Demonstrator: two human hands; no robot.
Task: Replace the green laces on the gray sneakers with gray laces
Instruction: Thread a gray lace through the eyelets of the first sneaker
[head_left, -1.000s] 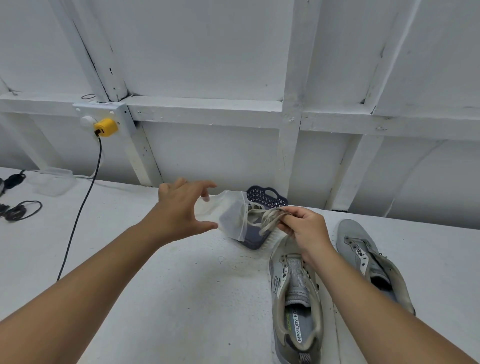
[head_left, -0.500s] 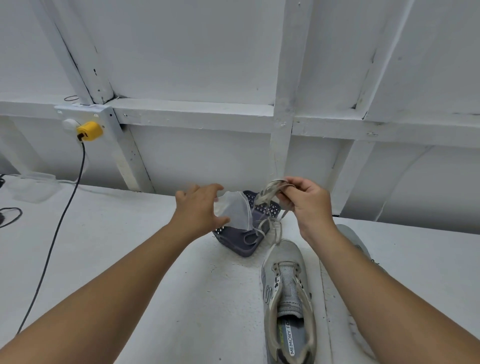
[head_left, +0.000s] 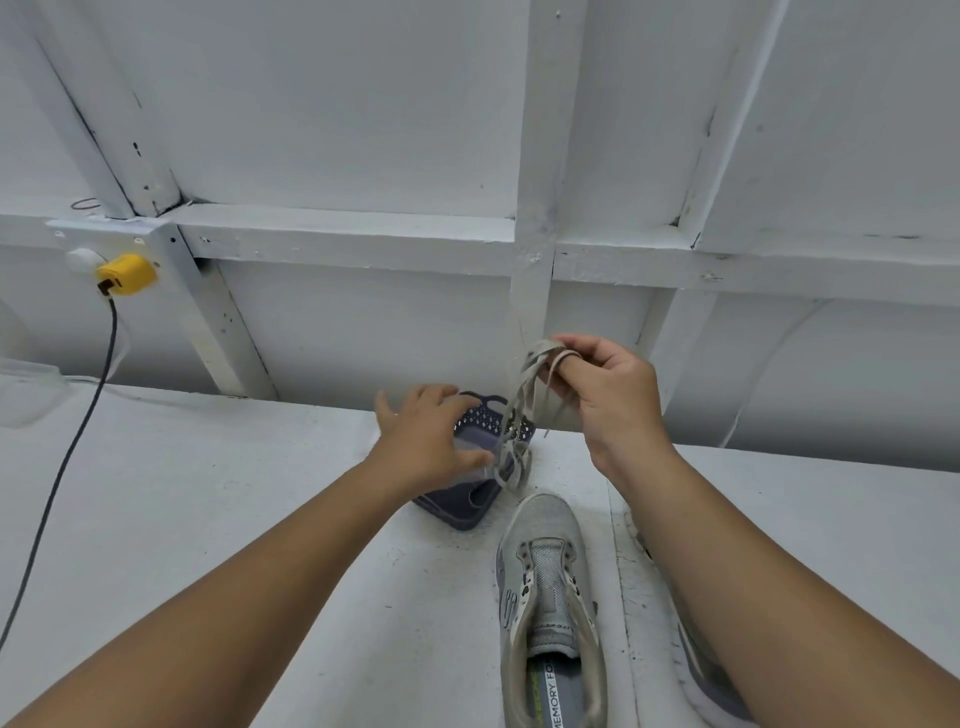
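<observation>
Your right hand (head_left: 605, 395) has lifted the gray laces (head_left: 519, 415) clear of the plastic bag (head_left: 480, 460), so they are now free for threading. Its fingers pinch the bundle at centre frame, loops dangling toward the dark basket (head_left: 462, 512). Your left hand (head_left: 428, 439) has lowered the bag onto the basket, fingers curled on it. The unlaced sneaker (head_left: 550, 597) lies on the counter (head_left: 208, 519), lower right.

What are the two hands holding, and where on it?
The right hand pinches gray laces at their looped top. The left hand holds a clear plastic bag over the basket.
</observation>
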